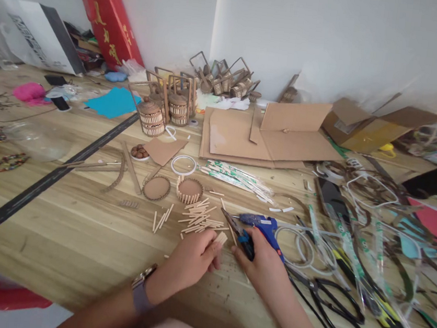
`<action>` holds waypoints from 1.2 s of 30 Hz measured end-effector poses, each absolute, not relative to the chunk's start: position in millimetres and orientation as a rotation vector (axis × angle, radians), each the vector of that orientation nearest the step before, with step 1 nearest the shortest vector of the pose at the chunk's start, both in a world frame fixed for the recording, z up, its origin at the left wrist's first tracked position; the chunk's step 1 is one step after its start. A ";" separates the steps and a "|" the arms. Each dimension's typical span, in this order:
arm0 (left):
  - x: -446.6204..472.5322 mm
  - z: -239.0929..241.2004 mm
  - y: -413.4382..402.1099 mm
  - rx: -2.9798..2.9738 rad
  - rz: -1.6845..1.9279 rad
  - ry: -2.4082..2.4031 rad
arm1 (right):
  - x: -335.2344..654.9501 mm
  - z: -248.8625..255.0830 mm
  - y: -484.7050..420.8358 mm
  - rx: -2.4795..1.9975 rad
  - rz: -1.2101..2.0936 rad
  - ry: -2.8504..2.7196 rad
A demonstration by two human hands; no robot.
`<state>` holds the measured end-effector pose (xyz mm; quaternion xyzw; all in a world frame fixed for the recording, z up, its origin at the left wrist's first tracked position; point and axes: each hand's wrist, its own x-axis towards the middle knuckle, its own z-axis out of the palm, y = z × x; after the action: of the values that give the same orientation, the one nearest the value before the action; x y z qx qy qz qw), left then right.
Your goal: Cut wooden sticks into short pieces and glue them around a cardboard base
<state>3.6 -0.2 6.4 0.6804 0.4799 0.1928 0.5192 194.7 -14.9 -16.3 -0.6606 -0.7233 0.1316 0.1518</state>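
A wood-grained table (86,246) was covered across its middle and right side. At its back, opened cardboard (237,134) was laid out flat, with one flap raised. Left of it, small lidded baskets (153,117) with tall handles were grouped. Near the front edge, the left hand (190,258) was closed, a watch being worn on its wrist; between its thumb and fingers a small bundle of pale sticks (221,238) was pinched. The right hand (265,259) was wrapped around the blue-and-black handles of a pair of pliers (246,245), whose tip was pointed toward the loose sticks; whether anything was gripped in that tip could not be told. Black-handled scissors (312,284) were placed to the right of this hand, and a blue glue gun (269,225) was set just beyond it. Beyond the left hand, a round cardboard base (190,188) was partly ringed by upright sticks, and just left of it a bare disc (156,188) was placed. Between the ringed base and the left hand, loose sticks (199,215) were heaped crosswise, while a few stray sticks (165,216) were scattered to the left of the heap.
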 end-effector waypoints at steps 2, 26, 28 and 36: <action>2.1 9.2 0.3 1.916 0.393 1.377 | 194.6 -22.4 -15.5 -1.965 0.337 -2.105; -2.2 4.6 0.4 2.403 0.709 1.493 | 191.1 -20.1 -16.4 -2.112 0.293 -2.229; -1.8 5.4 0.0 2.357 0.697 1.509 | 192.1 -20.7 -16.8 -2.094 0.332 -2.200; 1.6 4.4 -2.9 1.853 0.677 1.297 | 193.8 1.0 -15.4 -1.779 0.640 -1.973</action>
<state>1.6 -2.9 4.4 0.7260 0.5079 0.2652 0.3804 193.8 -15.4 1.0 -0.6376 -0.7069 0.2292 0.2030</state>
